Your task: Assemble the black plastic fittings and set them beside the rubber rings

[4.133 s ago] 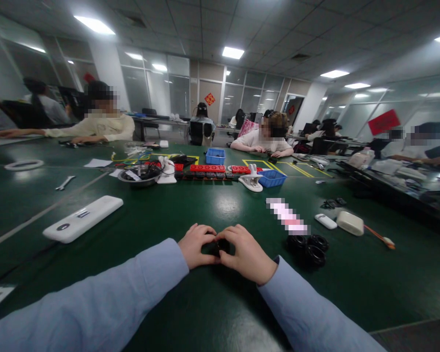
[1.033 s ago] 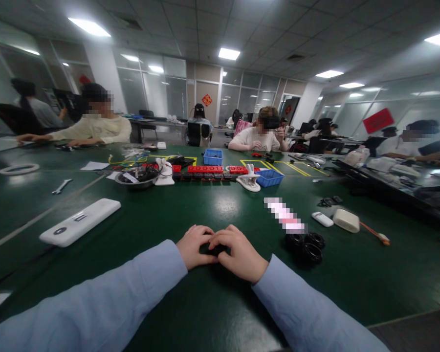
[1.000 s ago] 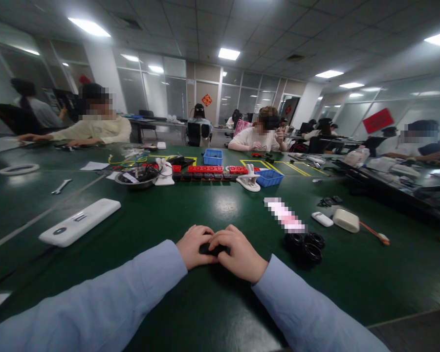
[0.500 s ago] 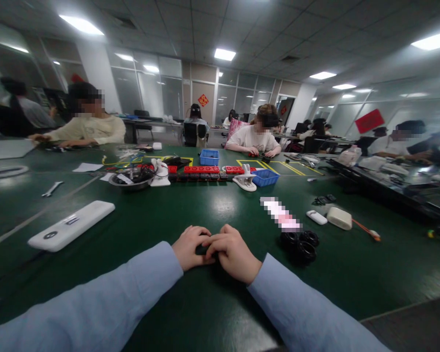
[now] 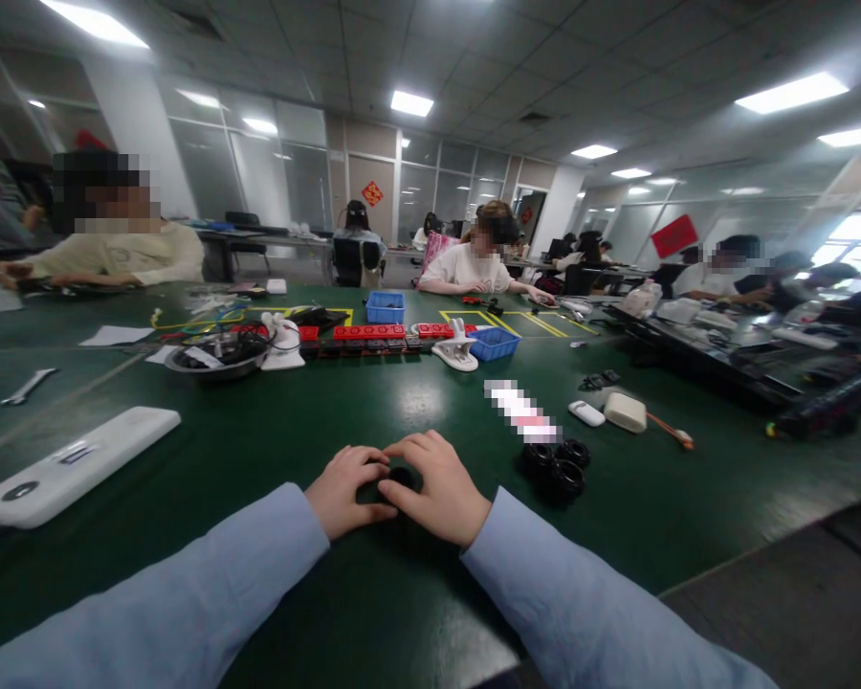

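Observation:
On the green table, my left hand and my right hand meet around a small dark round object. It shows in part between them, and its lower portion is hidden. The fingers of both hands are curved around it, thumbs toward me and fingertips close together. Right of my right hand lie several black rings, beside a blurred-out pink and white item.
Farther back are a metal bowl of cables, red strips, white clamps and blue bins. A white device lies left. People sit beyond the table.
The view has turned right, so the table items appear farther left. My right hand's fingers have spread and its thumb has opened, showing the dark round object. The person opposite has stretched out an arm.

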`<state>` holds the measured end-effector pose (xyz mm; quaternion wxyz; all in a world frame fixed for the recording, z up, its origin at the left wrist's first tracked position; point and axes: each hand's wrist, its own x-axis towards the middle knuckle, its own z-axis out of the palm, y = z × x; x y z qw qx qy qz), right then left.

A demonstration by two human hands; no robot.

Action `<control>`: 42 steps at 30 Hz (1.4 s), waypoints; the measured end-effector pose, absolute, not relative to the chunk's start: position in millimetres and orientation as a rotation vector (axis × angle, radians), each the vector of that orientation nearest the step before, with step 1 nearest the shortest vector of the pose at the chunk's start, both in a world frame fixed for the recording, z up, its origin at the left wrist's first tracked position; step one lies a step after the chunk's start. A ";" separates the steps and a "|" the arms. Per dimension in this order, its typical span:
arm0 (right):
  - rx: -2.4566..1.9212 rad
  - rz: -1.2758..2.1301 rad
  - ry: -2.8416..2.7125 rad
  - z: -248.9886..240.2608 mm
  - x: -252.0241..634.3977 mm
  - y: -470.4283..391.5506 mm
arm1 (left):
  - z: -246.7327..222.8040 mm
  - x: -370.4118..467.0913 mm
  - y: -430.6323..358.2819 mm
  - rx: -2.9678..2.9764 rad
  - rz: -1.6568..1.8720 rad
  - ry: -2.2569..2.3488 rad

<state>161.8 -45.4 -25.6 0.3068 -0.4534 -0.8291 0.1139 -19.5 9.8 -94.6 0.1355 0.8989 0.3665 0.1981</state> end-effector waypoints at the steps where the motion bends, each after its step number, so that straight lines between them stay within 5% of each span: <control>1: -1.213 0.298 -2.208 -25.9 162.4 -45.2 | -96.0 -19.9 10.8 2.607 0.580 1.056; 42: -1.349 0.339 -2.202 -29.0 164.3 -41.3 | -86.2 -15.7 4.6 2.577 0.588 1.072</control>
